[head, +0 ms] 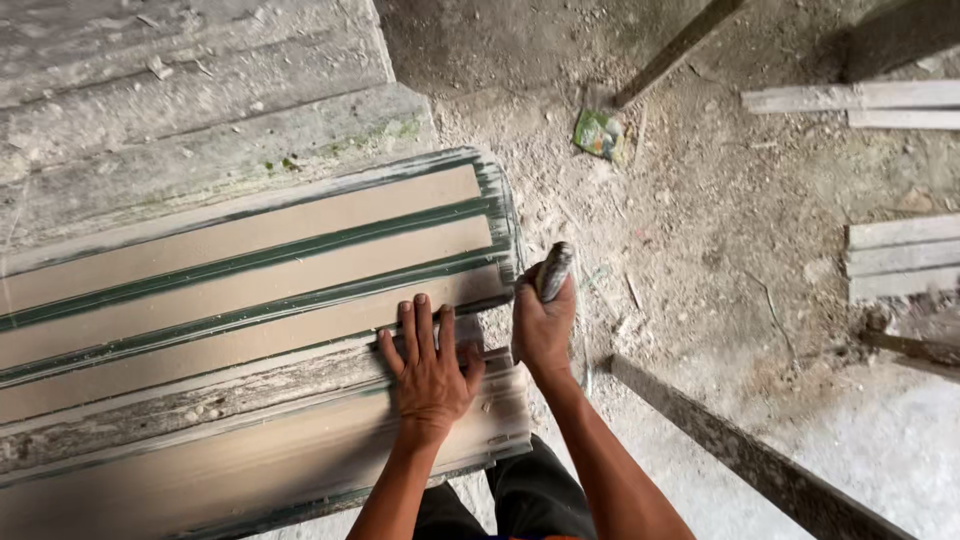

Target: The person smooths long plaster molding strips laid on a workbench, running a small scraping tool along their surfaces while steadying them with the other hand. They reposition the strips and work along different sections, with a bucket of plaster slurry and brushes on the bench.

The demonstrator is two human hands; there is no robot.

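Observation:
My left hand (428, 362) lies flat, fingers spread, on a long moulded panel (250, 300) with tan bands and dark green ridges, near its right end. My right hand (541, 322) grips a dark, dusty tool handle (554, 268) held against the panel's end edge. The tool's working end is hidden behind the hand and the edge. The panel's near side is coated with pale dust and crusty residue.
Grey corrugated sheets (180, 90) lie beyond the panel. The dirt floor holds a green wrapper (600, 132), pale wooden planks (860, 98) and more planks (903, 256) at the right, and a long dark beam (740, 455) running diagonally by my legs.

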